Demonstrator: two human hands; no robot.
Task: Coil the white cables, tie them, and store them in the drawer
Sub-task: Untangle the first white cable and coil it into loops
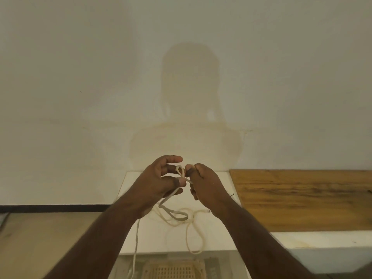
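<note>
Both hands are raised above a small white cabinet top (219, 238) and meet in the middle of the view. My left hand (161, 182) pinches a white cable (181, 174) that forms a small loop between the fingertips. My right hand (203, 184) grips the same loop from the right side. From the hands the cable drops down and lies in loose loops (191, 224) on the white top. One strand (136, 238) hangs over the front edge on the left. No drawer is identifiable.
A wooden board (306, 200) lies to the right on a white ledge. A plain wall fills the background, with my shadow on it. A tan latticed crate (173, 271) sits below the cabinet's front edge. Floor and a dark skirting strip (52, 208) lie left.
</note>
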